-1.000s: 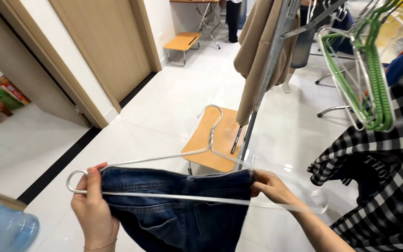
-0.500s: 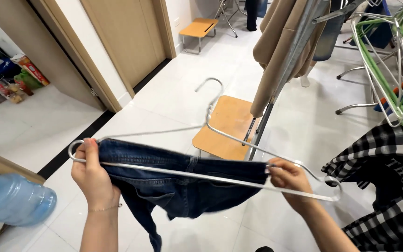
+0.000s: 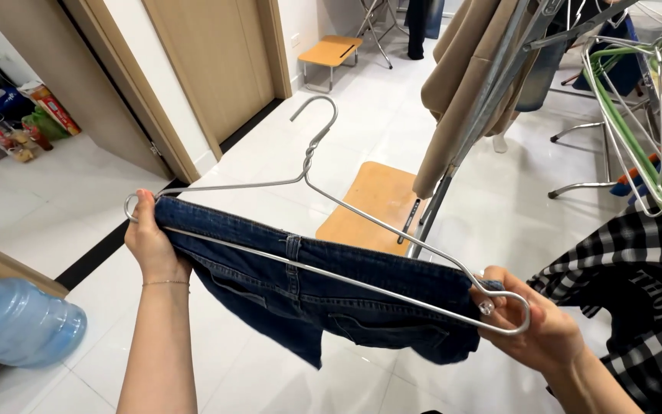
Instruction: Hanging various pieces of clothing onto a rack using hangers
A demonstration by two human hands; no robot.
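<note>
Both hands gripping hanger (image 3: 323, 230) ends: left hand (image 3: 151, 245), right hand (image 3: 538, 326). Jeans (image 3: 308, 295) already draped over its bar, held mid-air. Not yet on rack (image 3: 492, 100).

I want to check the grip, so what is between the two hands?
In the head view, the dark blue jeans hang on the metal hanger, stretched between the left hand and the right hand, which hold its two ends.
</note>
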